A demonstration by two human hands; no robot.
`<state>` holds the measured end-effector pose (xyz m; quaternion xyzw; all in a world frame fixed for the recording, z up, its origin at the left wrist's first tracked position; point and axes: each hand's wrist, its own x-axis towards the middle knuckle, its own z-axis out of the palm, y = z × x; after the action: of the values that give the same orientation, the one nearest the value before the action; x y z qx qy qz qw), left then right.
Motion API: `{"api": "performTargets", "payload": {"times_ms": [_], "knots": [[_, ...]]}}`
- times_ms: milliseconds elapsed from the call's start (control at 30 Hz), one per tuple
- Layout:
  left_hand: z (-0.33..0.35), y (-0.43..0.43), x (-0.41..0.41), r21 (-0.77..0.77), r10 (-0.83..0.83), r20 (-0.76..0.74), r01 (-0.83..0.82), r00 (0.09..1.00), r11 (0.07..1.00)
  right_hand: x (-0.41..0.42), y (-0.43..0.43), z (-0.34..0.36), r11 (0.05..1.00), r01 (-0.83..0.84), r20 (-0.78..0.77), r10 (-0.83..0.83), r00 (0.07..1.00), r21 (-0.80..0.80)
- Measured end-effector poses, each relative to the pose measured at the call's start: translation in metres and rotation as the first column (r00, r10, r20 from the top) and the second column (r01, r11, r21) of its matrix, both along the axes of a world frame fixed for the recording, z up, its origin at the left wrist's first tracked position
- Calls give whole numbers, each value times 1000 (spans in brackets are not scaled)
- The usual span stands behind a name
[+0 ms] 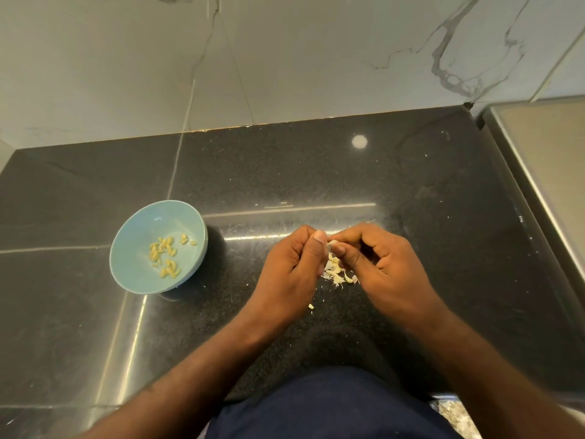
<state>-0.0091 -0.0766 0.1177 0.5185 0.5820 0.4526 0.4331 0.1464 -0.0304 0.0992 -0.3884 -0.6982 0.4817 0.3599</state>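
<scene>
Black stone tabletop (348, 172): left hand (294, 264) and right hand (376, 261) are pinching a small pale garlic clove (330, 245), three o'clock of a round blue bowl (126, 248); thumbnails should be lifting skin gently.

Both hands (329, 258) pinching a garlic clove (330, 245), peel scraps (337, 274) beneath, blue bowl (133, 264) left
</scene>
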Motion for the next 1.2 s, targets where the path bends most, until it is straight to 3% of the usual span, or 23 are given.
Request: {"api": "performTargets", "payload": {"times_ms": [167,433,667,900,1067,1200], "knots": [[-8,5,-5,-111,150,-20,-152,988,982,-3,-8,-2,970,76,-71,-94,993,-230],[-16,3,-7,-142,126,-6,-126,992,982,-6,-10,-6,904,127,-159,-207,965,-408],[-13,0,-3,-152,118,93,-103,989,983,-6,-9,-10,905,151,-106,-209,972,-399],[-15,3,-5,-138,86,58,-77,995,987,-3,-7,-10,932,107,-15,-120,993,-346],[-17,3,-5,-177,150,117,-129,982,976,1,-5,-6,933,205,-27,-223,974,-296],[-16,3,-4,-211,162,169,-125,972,970,4,-4,-4,962,111,96,-90,991,-250]]}}
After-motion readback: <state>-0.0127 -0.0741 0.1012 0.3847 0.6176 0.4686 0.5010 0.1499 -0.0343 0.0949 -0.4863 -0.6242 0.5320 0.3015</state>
